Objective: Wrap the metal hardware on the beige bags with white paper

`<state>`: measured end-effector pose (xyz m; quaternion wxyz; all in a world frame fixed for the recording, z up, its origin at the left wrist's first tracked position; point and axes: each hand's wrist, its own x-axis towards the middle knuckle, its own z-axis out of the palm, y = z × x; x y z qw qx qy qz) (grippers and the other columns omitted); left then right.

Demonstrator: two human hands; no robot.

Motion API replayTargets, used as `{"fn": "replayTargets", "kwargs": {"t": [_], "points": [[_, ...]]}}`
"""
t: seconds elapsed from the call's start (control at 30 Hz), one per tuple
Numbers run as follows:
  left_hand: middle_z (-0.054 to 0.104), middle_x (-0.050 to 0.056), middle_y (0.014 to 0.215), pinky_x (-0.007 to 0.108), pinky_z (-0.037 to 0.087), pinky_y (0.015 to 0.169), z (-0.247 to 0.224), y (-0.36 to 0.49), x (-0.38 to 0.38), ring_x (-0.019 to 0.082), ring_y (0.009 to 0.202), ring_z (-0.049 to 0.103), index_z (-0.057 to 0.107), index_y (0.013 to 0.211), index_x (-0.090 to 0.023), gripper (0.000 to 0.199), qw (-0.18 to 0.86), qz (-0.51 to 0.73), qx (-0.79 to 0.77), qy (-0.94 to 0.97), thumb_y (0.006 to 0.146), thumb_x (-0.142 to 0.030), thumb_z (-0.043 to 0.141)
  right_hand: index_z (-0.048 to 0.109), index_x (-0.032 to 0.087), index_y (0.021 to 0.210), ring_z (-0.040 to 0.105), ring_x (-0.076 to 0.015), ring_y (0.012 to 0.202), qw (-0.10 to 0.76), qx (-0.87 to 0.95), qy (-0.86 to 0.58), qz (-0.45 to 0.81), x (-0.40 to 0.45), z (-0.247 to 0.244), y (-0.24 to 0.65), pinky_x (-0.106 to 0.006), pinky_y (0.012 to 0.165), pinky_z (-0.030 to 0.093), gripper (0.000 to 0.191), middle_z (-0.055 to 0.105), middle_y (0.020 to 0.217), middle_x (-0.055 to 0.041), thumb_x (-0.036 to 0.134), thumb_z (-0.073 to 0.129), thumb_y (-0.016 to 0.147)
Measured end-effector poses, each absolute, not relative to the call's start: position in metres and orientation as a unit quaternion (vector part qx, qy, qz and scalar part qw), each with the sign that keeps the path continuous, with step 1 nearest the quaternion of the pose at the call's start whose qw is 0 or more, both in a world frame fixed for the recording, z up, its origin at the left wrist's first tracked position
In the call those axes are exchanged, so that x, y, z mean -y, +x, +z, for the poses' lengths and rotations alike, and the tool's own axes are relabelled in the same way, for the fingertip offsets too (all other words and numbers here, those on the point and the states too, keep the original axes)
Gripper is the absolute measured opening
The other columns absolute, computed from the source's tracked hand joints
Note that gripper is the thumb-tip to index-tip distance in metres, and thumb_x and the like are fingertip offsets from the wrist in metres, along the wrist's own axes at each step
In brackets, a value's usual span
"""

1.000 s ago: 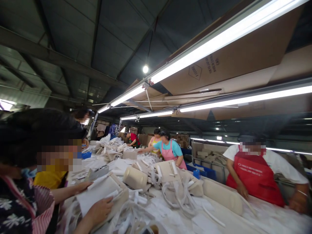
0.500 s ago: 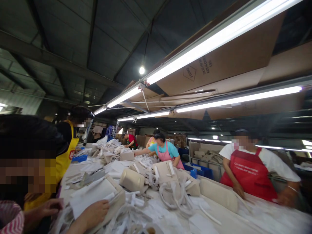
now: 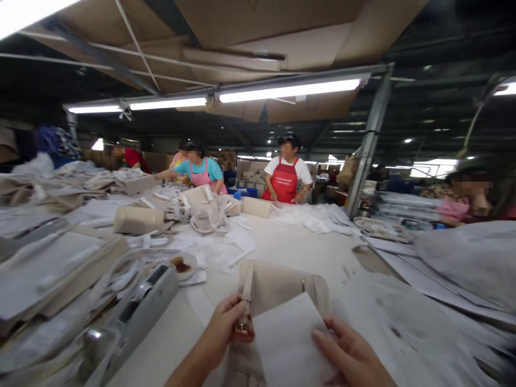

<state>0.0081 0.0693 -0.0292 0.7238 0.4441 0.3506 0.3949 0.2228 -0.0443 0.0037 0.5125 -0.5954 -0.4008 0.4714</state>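
Observation:
A beige bag (image 3: 278, 279) lies on the table in front of me. Its strap (image 3: 248, 282), with a metal buckle near the lower end, is pinched between the thumb and fingers of my left hand (image 3: 229, 320). A white sheet of paper (image 3: 292, 336) covers the lower part of the bag. My right hand (image 3: 346, 346) grips that sheet by its right edge, thumb on top. What lies beneath the paper is hidden.
Left of me stand a grey tape dispenser (image 3: 149, 306) and heaped beige bags (image 3: 139, 220) with white wrapping. Clear plastic bags (image 3: 403, 306) spread on the right, near a metal post (image 3: 368, 145). Co-workers in a red apron (image 3: 284, 180) and a pink apron (image 3: 200, 174) stand across the table.
My view has swung right and down, away from the co-workers at the left. The bag with the buckled strap and both my hands on strap and paper now show in front.

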Motion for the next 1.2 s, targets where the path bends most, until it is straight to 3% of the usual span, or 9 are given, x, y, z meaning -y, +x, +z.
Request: {"fn": "replayTargets", "kwargs": {"t": [0.13,0.37,0.5,0.63,0.73,0.97,1.1,1.2], "points": [[0.058,-0.004,0.064,0.022,0.047,0.052,-0.016,-0.011,-0.079,0.01,0.054,0.056,0.06,0.089,-0.016,0.043,0.698,0.396,-0.347,0.485,0.065,-0.05,0.073,0.061,0.019,0.085,0.055,-0.0127,0.05,0.535,0.403,-0.555,0.493,0.017,-0.007,0.209,-0.021,0.044,0.037,0.044,0.064,0.062,0.0014,0.056,0.074,0.064],[0.059,-0.002,0.057,0.017,0.028,0.039,-0.011,-0.015,-0.079,0.006,0.043,0.048,0.06,0.087,-0.014,0.046,0.683,0.401,-0.365,0.49,0.065,-0.053,0.072,0.068,0.018,0.088,0.055,-0.0137,0.058,0.491,0.466,-0.546,0.494,-0.022,-0.006,0.198,-0.024,0.051,0.038,0.038,0.068,0.071,-0.0007,0.042,0.078,0.059],[0.063,0.001,0.058,0.018,0.032,0.039,-0.012,-0.014,-0.078,0.007,0.04,0.049,0.058,0.091,-0.014,0.049,0.698,0.379,-0.354,0.494,0.064,-0.053,0.071,0.067,0.017,0.087,0.055,-0.0139,0.057,0.488,0.476,-0.551,0.481,-0.044,-0.006,0.174,-0.024,0.052,0.038,0.038,0.067,0.066,0.0005,0.036,0.079,0.056],[0.064,0.0,0.056,0.019,0.034,0.038,-0.019,-0.01,-0.079,0.009,0.039,0.051,0.054,0.097,-0.016,0.055,0.699,0.375,-0.362,0.49,0.061,-0.054,0.072,0.059,0.018,0.099,0.059,-0.0162,0.055,0.561,0.378,-0.487,0.553,-0.058,-0.013,0.153,-0.028,0.054,0.044,0.056,0.069,0.068,-0.0005,0.039,0.084,0.053],[0.063,-0.001,0.056,0.018,0.034,0.038,-0.024,-0.007,-0.079,0.01,0.039,0.051,0.05,0.098,-0.018,0.057,0.702,0.373,-0.364,0.485,0.06,-0.054,0.072,0.056,0.018,0.101,0.06,-0.0174,0.053,0.601,0.291,-0.434,0.604,-0.057,-0.019,0.143,-0.03,0.053,0.047,0.058,0.071,0.071,-0.0024,0.039,0.084,0.056],[0.062,-0.001,0.059,0.021,0.042,0.041,-0.019,-0.006,-0.076,0.01,0.042,0.053,0.052,0.098,-0.018,0.053,0.713,0.368,-0.351,0.483,0.062,-0.05,0.074,0.058,0.017,0.12,0.063,-0.0183,0.053,0.596,0.234,-0.346,0.685,-0.044,-0.032,0.129,-0.032,0.056,0.05,0.068,0.074,0.077,-0.0055,0.033,0.084,0.059],[0.064,0.0,0.066,0.021,0.047,0.047,-0.014,-0.008,-0.075,0.01,0.051,0.057,0.053,0.099,-0.018,0.051,0.725,0.35,-0.331,0.493,0.057,-0.033,0.077,0.067,0.012,0.096,0.063,-0.02,0.055,0.562,0.209,-0.337,0.726,-0.058,-0.045,0.136,-0.033,0.055,0.052,0.045,0.073,0.071,-0.0087,0.041,0.079,0.064],[0.065,-0.001,0.066,0.023,0.047,0.046,-0.015,-0.006,-0.075,0.012,0.049,0.059,0.047,0.104,-0.021,0.054,0.706,0.362,-0.344,0.503,0.06,-0.037,0.074,0.067,0.012,0.079,0.06,-0.0187,0.047,0.516,0.225,-0.343,0.752,-0.075,-0.047,0.143,-0.03,0.049,0.05,0.039,0.068,0.059,-0.0077,0.049,0.072,0.071]]}}
